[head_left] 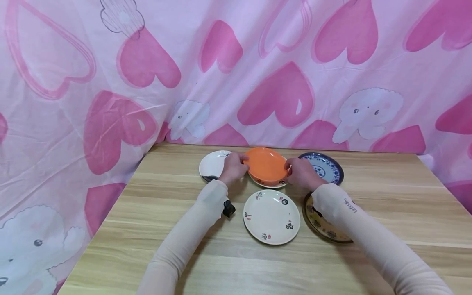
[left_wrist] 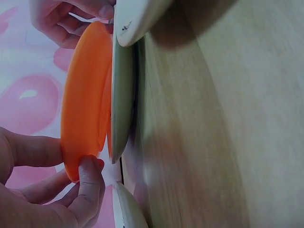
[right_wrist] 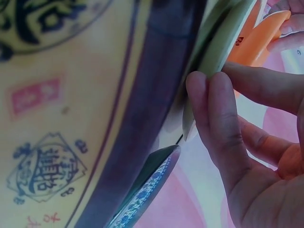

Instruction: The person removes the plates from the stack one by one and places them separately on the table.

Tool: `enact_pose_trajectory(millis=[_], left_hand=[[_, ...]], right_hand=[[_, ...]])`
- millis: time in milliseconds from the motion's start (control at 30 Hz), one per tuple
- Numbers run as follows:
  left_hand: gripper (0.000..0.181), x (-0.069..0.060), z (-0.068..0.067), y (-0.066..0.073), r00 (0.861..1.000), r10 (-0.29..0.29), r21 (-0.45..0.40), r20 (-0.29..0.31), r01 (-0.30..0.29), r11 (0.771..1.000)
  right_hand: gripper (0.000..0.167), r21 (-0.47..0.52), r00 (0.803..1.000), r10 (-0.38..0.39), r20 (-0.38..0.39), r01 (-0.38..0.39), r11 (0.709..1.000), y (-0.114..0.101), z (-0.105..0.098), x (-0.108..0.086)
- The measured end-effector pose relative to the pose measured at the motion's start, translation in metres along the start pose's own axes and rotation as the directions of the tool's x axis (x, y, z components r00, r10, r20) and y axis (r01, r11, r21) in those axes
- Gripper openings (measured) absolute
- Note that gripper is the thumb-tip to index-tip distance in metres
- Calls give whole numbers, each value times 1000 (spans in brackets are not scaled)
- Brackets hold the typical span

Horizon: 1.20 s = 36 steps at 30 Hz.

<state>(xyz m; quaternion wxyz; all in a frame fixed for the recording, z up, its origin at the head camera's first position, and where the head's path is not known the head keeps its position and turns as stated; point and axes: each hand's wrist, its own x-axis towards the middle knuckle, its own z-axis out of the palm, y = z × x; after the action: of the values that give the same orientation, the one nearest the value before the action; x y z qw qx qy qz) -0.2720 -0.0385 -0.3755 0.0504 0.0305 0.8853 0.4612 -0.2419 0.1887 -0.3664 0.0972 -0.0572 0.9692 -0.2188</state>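
In the head view, an orange plate (head_left: pixel 265 164) lies over a cream plate (head_left: pixel 279 185) at the back middle. My left hand (head_left: pixel 234 166) pinches the orange plate's left rim, with fingers and thumb on either side in the left wrist view. My right hand (head_left: pixel 302 174) grips the orange plate's right rim. In the right wrist view its fingertips (right_wrist: pixel 219 85) also lie close against the cream plate's edge. Seen from the left wrist, the orange plate (left_wrist: pixel 83 99) stands slightly apart from the cream plate (left_wrist: pixel 122 95) beneath.
Left of the stack is a white plate (head_left: pixel 212 164) with dark markings. A blue-patterned plate (head_left: pixel 332 168) stands behind my right wrist. Nearer are a cream plate (head_left: pixel 271 217) with small printed characters and a brown-rimmed plate (head_left: pixel 324 225), partly under my right sleeve. A heart-print cloth (head_left: pixel 276 94) hangs behind the table.
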Motion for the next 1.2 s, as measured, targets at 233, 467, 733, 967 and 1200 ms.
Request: enact_pose_trajectory(millis=[233, 467, 733, 967, 1200], left_hand=[[38, -7, -8, 0, 1000, 19, -34, -18, -20, 999], [38, -20, -22, -8, 999, 6, -114, -45, -11, 993], [39, -40, -47, -17, 999, 9, -181, -35, -16, 983], [40, -62, -66, -22, 1000, -12, -207, -4, 11, 978], [40, -83, -88, -33, 999, -32, -181, 11, 33, 983]], right_hand=[[47, 24, 1000, 10, 11, -10, 1000, 3, -3, -1], [45, -6, 999, -35, 9, 35, 999, 4, -6, 2], [34, -46, 999, -28, 15, 29, 999, 4, -8, 2], [25, -74, 999, -37, -3, 37, 997, 12, -9, -1], [28, -53, 999, -49, 9, 50, 997, 12, -9, -2]])
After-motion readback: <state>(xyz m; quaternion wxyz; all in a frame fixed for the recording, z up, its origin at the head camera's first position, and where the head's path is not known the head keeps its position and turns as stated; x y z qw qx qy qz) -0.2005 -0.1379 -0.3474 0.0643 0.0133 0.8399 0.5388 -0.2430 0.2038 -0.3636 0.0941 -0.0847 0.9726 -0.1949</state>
